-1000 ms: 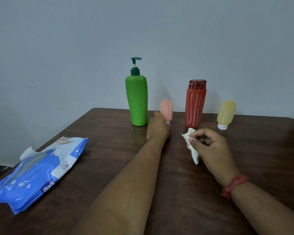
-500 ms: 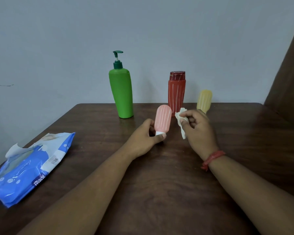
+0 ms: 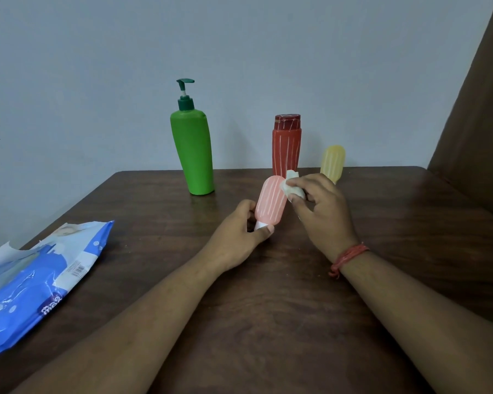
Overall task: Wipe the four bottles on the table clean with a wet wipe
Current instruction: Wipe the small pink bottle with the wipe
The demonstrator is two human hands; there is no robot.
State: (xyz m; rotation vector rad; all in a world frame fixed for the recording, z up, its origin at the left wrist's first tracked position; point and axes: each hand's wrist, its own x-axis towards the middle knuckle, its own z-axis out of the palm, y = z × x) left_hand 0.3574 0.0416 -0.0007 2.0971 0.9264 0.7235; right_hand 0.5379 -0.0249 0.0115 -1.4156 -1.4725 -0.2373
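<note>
Ribbed pink bottle under wipe, above wooden table.
My left hand pinches its white cap end; my right hand presses crumpled wet wipe against its rounded top.

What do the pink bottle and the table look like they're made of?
Pink bottle: probably soft matte plastic or silicone, going by its ribbed body and dull sheen. Table: wood or wood-look laminate, dark brown with visible grain and a faint gloss.
</note>
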